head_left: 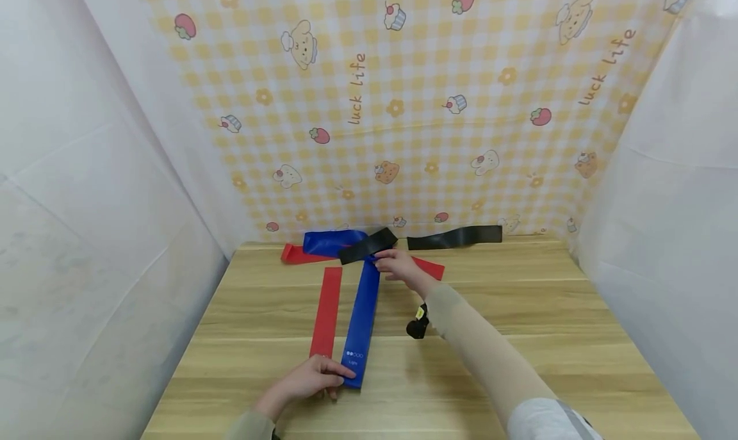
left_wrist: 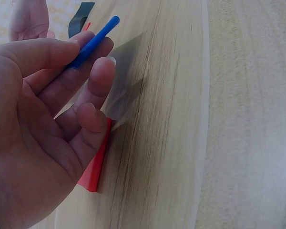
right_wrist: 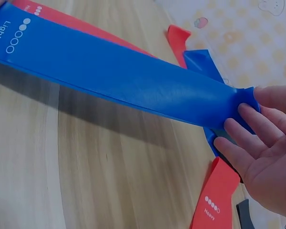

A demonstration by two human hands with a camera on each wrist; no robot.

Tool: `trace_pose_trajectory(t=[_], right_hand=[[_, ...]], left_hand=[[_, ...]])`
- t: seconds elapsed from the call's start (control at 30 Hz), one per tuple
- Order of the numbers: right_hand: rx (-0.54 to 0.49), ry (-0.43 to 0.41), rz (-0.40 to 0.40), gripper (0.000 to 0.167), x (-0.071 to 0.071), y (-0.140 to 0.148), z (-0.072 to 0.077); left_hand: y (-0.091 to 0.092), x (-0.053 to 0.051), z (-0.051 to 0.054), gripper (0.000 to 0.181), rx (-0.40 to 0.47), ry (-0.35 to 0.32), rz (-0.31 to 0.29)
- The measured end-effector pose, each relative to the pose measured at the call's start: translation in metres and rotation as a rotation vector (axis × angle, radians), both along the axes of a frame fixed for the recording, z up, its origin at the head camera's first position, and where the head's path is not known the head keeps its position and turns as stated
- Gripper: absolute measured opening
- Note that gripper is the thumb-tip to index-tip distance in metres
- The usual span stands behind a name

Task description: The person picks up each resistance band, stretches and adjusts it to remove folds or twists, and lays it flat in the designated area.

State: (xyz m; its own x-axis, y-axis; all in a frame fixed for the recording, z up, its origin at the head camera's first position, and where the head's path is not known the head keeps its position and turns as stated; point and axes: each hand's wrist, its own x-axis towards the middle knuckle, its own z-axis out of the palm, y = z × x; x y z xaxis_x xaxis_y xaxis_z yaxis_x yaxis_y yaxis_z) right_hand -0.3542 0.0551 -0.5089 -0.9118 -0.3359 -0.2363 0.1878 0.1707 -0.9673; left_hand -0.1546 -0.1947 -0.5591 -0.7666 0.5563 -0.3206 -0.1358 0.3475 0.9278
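A blue band marked "Light" is held lengthwise between both hands, raised off the table in the right wrist view. My left hand pinches its near end between thumb and fingers, seen edge-on as a blue strip in the left wrist view. At the far end my right hand grips the band with thumb and fingertips; the right wrist view shows that hand at the bunched end. Just left of the blue band lies a red band, its near end partly behind my left hand.
At the back lie another blue band, a black band crossing over it, and a second black band to the right. Red bands show beneath and at the right. A small black object lies beside my right forearm.
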Motion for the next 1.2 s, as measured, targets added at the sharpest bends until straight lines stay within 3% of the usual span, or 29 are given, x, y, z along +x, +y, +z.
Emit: trace_pose_trajectory(t=[0.53,1.2], right_hand=[[0.000,0.015,0.033,0.042,0.006,-0.029,-0.005],[0.027,0.030,0.094,0.050,0.006,-0.037,-0.015]], left_hand=[[-0.002,0.001,-0.001,0.021,-0.018,-0.010,0.017],[-0.001,0.003,-0.003,0.020,-0.037,-0.060,0.059]])
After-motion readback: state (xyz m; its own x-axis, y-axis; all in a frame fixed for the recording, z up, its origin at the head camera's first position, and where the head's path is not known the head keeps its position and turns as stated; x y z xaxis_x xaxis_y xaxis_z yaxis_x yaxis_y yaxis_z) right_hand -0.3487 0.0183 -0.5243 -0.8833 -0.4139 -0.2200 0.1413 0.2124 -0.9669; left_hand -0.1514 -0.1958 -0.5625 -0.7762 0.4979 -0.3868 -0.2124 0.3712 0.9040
